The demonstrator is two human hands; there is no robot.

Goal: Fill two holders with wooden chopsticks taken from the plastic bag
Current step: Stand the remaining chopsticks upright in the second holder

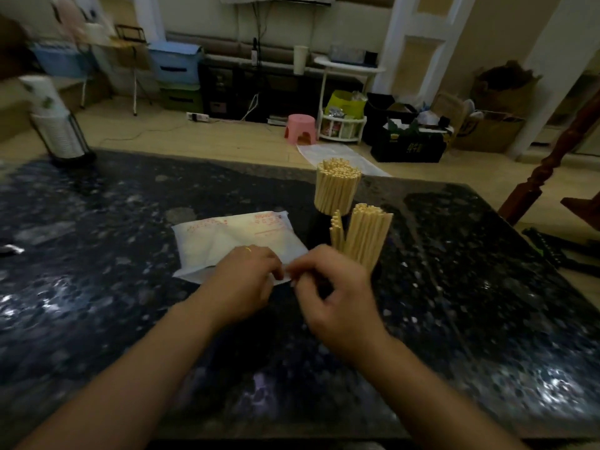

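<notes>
Left hand (248,280) and right hand (328,287) pinch the near corner of the plastic bag (233,241); chopstick bundles (367,237) stand just right of the bag.

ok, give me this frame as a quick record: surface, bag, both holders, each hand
surface: dark speckled stone table
bag: white plastic bag with red print, lying flat, looks mostly emptied
far holder: chopstick bundle upright, packed full
near holder: chopsticks in two leaning clumps, gap between them
left hand: on the bag's near edge
right hand: fingers curled at the bag's corner, beside the near holder; contents of grip unclear
holder bodies: too dark to make out
</notes>
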